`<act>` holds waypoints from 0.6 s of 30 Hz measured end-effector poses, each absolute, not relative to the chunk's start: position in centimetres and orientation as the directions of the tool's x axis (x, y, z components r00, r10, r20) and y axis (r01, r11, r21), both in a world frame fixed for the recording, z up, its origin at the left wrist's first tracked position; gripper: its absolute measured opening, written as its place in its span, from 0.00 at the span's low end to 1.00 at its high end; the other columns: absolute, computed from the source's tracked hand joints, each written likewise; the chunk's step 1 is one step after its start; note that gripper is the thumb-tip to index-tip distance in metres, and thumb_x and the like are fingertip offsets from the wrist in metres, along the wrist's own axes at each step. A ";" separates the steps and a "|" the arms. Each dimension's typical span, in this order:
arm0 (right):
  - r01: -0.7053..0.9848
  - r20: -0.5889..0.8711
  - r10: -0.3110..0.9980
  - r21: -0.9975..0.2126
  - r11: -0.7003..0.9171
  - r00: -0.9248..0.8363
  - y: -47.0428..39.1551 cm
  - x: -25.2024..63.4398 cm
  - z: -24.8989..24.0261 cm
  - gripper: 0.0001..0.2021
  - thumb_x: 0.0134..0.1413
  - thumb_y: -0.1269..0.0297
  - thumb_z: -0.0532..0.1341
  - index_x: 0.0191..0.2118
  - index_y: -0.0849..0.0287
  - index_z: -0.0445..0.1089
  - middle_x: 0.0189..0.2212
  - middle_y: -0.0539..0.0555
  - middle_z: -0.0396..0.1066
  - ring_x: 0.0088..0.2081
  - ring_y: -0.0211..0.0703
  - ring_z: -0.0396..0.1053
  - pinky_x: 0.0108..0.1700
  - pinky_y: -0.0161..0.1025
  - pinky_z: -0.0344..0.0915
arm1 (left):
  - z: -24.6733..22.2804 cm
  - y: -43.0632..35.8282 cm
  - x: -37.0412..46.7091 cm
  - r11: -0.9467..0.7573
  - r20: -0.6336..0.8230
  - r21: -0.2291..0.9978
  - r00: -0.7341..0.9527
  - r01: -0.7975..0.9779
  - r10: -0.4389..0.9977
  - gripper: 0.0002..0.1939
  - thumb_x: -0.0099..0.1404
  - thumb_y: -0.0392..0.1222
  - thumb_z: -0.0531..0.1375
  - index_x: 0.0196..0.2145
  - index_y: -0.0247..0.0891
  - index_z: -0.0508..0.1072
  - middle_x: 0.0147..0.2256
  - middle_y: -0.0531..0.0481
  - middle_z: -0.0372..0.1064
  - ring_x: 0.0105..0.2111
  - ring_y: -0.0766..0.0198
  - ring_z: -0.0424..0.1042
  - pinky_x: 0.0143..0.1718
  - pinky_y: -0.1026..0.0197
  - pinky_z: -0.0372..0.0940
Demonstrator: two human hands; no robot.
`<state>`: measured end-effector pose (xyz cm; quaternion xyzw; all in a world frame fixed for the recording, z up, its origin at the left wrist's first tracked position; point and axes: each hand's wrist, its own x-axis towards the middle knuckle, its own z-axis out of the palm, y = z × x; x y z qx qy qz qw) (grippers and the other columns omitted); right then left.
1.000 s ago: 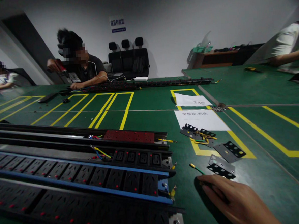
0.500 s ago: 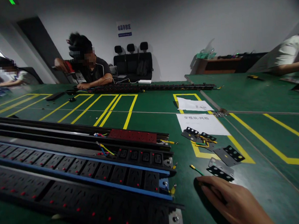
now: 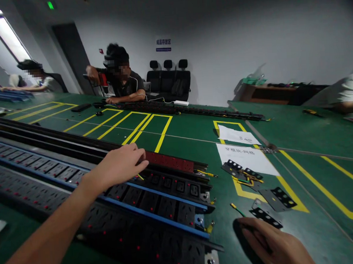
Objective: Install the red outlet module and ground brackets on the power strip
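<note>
My left hand (image 3: pixel 123 163) is over the power strips, fingers curled by the red socket module (image 3: pixel 169 161). A yellow-green wire end (image 3: pixel 140 177) shows just below it; what the fingers hold is hidden. At the lower right, my right hand (image 3: pixel 273 239) is closed on a short green wire (image 3: pixel 239 212), whose yellow-sleeved end points up and left. Beside that hand lie black perforated brackets (image 3: pixel 265 217). The blue-edged power strip (image 3: pixel 169 206) and a black power strip (image 3: pixel 141 233) run lengthwise below my left hand.
Across the green table (image 3: pixel 194 127) a co-worker (image 3: pixel 128 81) with a red tool leans over another long strip (image 3: pixel 217 113). Paper sheets (image 3: pixel 246 157), more brackets and short wires (image 3: pixel 245 175) lie right of the strips. Other people sit at far left and right.
My left hand has come into view from the lower left and reached over the strips to the wires by the red module. My right hand stays low with the green wire; the view has shifted left.
</note>
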<state>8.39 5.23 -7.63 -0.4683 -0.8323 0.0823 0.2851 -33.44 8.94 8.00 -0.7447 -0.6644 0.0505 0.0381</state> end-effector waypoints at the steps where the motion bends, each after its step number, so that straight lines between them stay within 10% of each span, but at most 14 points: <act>1: 0.701 0.370 0.810 -0.413 0.582 -0.455 5.4 8.7 -7.6 0.18 0.68 0.46 0.54 0.42 0.49 0.78 0.31 0.52 0.82 0.24 0.41 0.78 0.24 0.30 0.72 | 7.8 9.2 -34.0 -0.104 -0.068 -0.076 0.099 0.992 0.993 0.17 0.72 0.52 0.51 0.42 0.40 0.75 0.42 0.42 0.71 0.41 0.52 0.72 0.36 0.56 0.61; 9: 0.670 0.396 0.759 -0.364 0.647 -0.517 5.7 9.2 -7.8 0.13 0.69 0.56 0.56 0.45 0.54 0.76 0.28 0.52 0.79 0.20 0.37 0.74 0.21 0.29 0.66 | 6.7 10.9 -36.1 -0.179 -0.300 0.162 0.222 0.970 0.928 0.11 0.67 0.45 0.55 0.35 0.39 0.75 0.35 0.47 0.74 0.34 0.60 0.72 0.33 0.61 0.58; 18: 0.741 0.375 0.780 -0.281 0.610 -0.500 5.0 9.0 -8.0 0.14 0.69 0.60 0.55 0.53 0.58 0.71 0.20 0.46 0.69 0.17 0.38 0.67 0.21 0.33 0.59 | 6.1 11.5 -37.2 -0.214 -0.247 0.270 0.282 0.939 0.927 0.10 0.65 0.42 0.55 0.28 0.37 0.71 0.25 0.51 0.69 0.26 0.64 0.64 0.28 0.63 0.53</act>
